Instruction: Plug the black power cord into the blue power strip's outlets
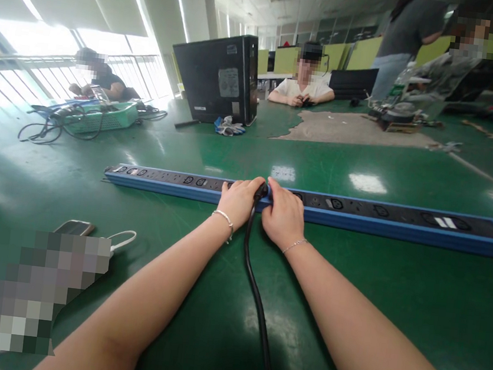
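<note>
A long blue power strip (pixel 175 189) with a black socket face lies across the green table in front of me. My left hand (pixel 241 201) is closed around a black power plug (pixel 262 190) at the middle of the strip. Whether the plug's pins are inside a socket is hidden. The plug's black cord (pixel 256 293) runs down toward me between my forearms. Just right of the plug, my right hand (pixel 285 213) grips the strip, its thumb at the near side and its fingers over the top.
A phone (pixel 75 228) lies at left, beside a blurred-out object with a white cable loop (pixel 124 242). Farther back stand a green basket (pixel 106 121) of cables, a black computer case (pixel 218 81) and gloves (pixel 229 126). Several people are around the table; loose parts (pixel 399 116) lie back right.
</note>
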A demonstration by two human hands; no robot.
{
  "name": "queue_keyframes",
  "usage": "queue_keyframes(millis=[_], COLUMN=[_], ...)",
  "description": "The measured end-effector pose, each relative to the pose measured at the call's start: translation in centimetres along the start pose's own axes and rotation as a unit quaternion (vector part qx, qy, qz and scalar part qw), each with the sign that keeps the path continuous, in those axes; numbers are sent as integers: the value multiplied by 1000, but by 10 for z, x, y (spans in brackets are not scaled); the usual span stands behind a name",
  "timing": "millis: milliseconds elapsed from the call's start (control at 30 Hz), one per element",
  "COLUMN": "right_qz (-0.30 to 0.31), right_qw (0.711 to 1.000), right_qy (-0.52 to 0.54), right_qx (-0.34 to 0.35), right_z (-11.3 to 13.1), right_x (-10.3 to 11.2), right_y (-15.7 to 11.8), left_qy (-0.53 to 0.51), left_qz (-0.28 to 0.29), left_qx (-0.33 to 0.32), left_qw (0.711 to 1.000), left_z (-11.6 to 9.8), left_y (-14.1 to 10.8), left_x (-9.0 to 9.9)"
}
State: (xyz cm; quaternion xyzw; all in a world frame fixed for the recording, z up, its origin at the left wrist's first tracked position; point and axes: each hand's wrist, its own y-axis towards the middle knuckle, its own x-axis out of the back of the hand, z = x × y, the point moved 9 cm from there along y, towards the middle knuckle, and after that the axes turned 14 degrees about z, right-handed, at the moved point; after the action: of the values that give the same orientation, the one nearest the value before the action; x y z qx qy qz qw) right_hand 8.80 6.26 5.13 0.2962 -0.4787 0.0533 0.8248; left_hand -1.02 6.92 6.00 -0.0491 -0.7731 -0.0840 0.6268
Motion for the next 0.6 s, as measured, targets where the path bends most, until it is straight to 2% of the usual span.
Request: queue_keyframes(millis=[200,400,600], right_qz=[8,28,19], right_qw=[1000,999,998], right_qy=[-3,-23,-44], right_qx=[-1,27,29], right_z=[1,11,19], right_x=[0,0,3], right_y=[-1,-3,6], left_qy=[-4,5,22], left_qz=[-11,-39,-49], left_qx=[11,-19,-10], left_qw=[1000,999,999], left_z=[7,10,15], left_y=[2,-2,1], left_x=[0,-7,-15])
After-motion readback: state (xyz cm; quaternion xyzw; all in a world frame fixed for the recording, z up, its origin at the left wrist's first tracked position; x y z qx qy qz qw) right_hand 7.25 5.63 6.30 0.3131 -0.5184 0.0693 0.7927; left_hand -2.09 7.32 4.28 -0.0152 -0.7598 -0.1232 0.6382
